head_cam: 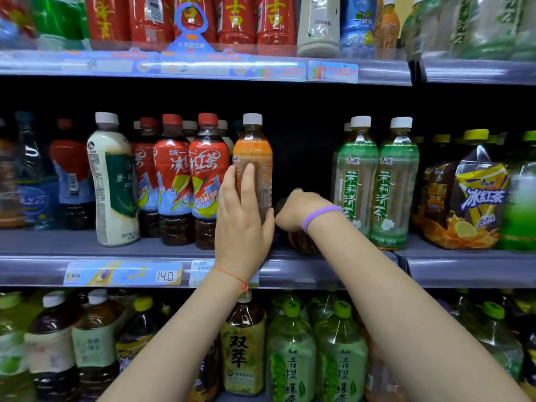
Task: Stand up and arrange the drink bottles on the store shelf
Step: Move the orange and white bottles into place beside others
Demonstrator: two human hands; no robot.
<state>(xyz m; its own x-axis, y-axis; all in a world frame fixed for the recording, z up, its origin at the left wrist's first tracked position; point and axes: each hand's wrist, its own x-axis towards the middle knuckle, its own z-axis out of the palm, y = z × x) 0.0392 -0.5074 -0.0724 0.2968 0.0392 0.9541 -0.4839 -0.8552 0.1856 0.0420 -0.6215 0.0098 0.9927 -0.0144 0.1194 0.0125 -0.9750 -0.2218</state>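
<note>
My left hand [242, 224] wraps its fingers around the upright orange-labelled bottle [253, 161] on the middle shelf [87, 265], just beside the red bottles [207, 175] reading "冰红茶 Ice Tea". My right hand [298, 211] clenches the top of a dark bottle [303, 242] beside the green "茉莉清茶" bottles [374, 181]; a shelf tag [166, 275] reads "4.0".

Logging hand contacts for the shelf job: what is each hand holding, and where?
Left hand holds the white-capped orange-labelled bottle at its lower body. Right hand grips a dark bottle from above.
</note>
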